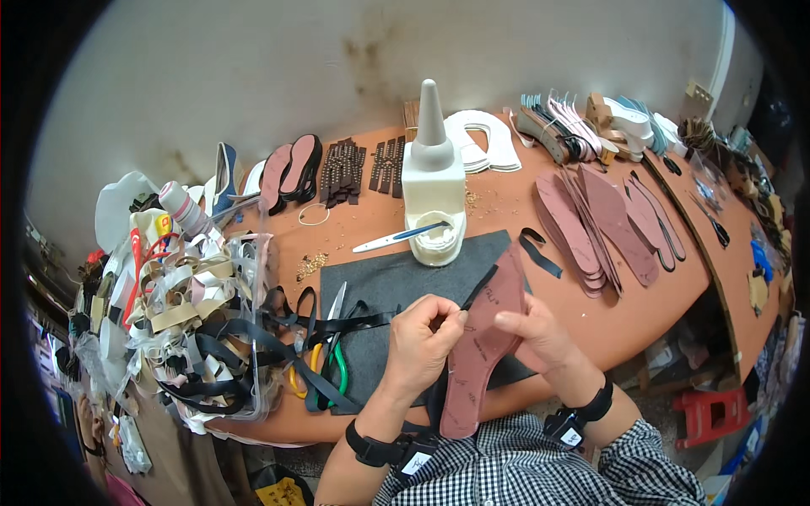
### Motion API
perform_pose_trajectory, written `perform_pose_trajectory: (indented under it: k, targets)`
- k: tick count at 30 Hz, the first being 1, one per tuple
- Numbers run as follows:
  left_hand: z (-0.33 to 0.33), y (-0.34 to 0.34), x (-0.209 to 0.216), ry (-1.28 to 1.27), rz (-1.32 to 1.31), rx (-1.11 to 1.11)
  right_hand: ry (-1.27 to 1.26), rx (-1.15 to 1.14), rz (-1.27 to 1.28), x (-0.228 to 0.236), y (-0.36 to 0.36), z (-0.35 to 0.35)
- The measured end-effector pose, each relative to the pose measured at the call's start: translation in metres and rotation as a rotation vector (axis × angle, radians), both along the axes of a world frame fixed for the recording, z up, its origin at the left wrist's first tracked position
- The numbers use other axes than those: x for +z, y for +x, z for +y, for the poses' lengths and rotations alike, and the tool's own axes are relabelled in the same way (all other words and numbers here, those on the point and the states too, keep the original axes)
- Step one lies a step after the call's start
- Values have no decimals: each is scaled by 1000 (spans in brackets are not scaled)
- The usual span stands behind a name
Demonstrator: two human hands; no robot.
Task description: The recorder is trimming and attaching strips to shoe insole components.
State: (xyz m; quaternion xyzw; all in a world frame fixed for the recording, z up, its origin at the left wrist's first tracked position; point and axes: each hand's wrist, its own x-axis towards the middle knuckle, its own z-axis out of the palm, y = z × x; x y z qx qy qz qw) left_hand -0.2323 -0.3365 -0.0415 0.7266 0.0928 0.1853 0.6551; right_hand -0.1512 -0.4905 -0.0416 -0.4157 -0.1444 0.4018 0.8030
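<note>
A reddish-brown shoe insole (pixel 483 363) is held up in front of me, tilted, its pointed end away from me. My right hand (pixel 542 336) grips its right edge, thumb on top and fingers underneath. A thin black strip (pixel 478 288) runs along the insole's upper left edge. There my left hand (pixel 428 337) is closed in a pinch on the strip; its fingertips are partly hidden. Beneath lies a dark grey mat (pixel 371 282). Scissors with green handles (pixel 339 371) and another pair with yellow-orange handles (pixel 314 364) rest at the mat's left side.
A white cone-topped container (pixel 434 177) stands behind the mat, a white-and-blue brush (pixel 392 239) across its cup. Stacked insoles (pixel 565 223) lie at right. A clear bin (pixel 261 337) overflows with straps at left. Dark studded strips (pixel 343 171) and white U-shaped pieces (pixel 498 143) sit farther back.
</note>
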Motion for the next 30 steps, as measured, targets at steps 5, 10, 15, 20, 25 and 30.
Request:
perform_pose_trajectory:
  k: [5, 10, 15, 20, 25, 30]
  targets:
    - [-3, 0, 3, 154, -39, -44, 29, -48, -147, 6, 26, 1]
    - [-3, 3, 3, 321, -72, -65, -111, -17, -144, 23, 28, 7]
    - [-2, 3, -2, 293, -62, -78, -154, -1, -172, 14, 32, 4]
    - [3, 10, -8, 148, -131, -148, -127, -23, -155, 12, 31, 1]
    - [5, 16, 0, 10, 13, -178, -116, 14, -180, 15, 28, 4]
    - [1, 19, 2, -142, 43, -207, -85, -7, -152, 12, 27, 4]
